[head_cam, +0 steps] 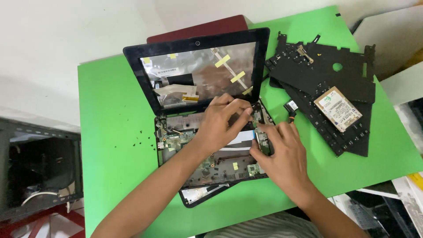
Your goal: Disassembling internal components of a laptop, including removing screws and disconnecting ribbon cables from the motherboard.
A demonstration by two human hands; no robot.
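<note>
While both hands work inside the opened laptop [207,128] at the middle of the green desk [114,132], the left hand [220,123] pinches narrowly at a small part near the right hinge, and the right hand [282,154] presses its fingertips on the circuit board's [185,137] right edge (what they grip is hidden). Steady, gentle pulling seems wise here. A hard drive [338,108] lies on black panels [321,75] toward the right edge.

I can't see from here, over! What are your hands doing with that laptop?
Left hand and right hand both on the opened laptop base, fingers at its right edge. Grip unclear. Removed black panels and hard drive lie aside, clear.
</note>
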